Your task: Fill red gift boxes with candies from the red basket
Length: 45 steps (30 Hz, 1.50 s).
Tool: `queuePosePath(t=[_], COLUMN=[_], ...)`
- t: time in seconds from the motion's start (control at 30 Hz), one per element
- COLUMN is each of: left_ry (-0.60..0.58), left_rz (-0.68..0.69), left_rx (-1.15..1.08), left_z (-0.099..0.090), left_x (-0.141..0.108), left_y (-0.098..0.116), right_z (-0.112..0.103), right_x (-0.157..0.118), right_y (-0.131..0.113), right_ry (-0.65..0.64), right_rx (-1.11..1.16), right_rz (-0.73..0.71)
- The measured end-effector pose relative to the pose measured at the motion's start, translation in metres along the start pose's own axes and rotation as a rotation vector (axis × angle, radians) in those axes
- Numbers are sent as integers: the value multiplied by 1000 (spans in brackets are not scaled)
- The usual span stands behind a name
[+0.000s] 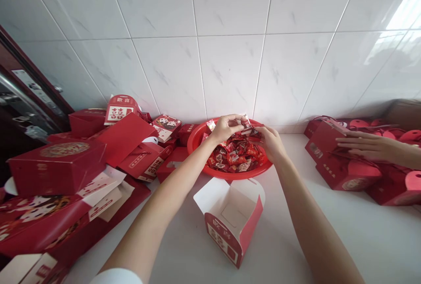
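Over a red plastic basin, my left hand pinches a small wrapped candy between thumb and fingers. My right hand is at the basin's right rim, its fingertips closed on a dark red wrapped candy. Many red-wrapped candies fill the basin below both hands. Nearer to me stands a red gift box with its flaps open and its white inside showing. Nothing lies on the part of its floor that I can see.
Red gift boxes, some closed and some folded flat, pile up at the left. On the right, another person's hand rests on a group of red boxes. A white tiled wall rises behind the white tabletop.
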<state>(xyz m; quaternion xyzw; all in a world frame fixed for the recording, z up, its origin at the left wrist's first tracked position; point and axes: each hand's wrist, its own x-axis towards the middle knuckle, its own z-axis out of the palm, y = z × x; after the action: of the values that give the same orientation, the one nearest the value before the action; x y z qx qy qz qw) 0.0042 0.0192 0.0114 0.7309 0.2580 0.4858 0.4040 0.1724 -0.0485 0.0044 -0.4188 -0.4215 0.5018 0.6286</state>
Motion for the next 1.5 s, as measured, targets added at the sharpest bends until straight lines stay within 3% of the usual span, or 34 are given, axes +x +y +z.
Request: queuePosePath(t=[0.87, 1.07, 1.2, 1.33, 1.5], left_ry=[73, 238, 307, 244, 175], left_rz=[-6, -59, -185, -272, -276], left_rx=[-24, 61, 243, 395, 587], left_z=[-2, -5, -10, -10, -6], left_x=[4, 9, 9, 7, 6], left_y=[-4, -15, -21, -19, -13], right_z=[-1, -2, 0, 1, 1], right_x=[1, 2, 1, 0, 1], right_y=[4, 3, 1, -1, -1], right_ry=[-89, -32, 13, 60, 108], right_rx=[-79, -69, -57, -24, 31], right_rz=[-17, -15, 8, 23, 2])
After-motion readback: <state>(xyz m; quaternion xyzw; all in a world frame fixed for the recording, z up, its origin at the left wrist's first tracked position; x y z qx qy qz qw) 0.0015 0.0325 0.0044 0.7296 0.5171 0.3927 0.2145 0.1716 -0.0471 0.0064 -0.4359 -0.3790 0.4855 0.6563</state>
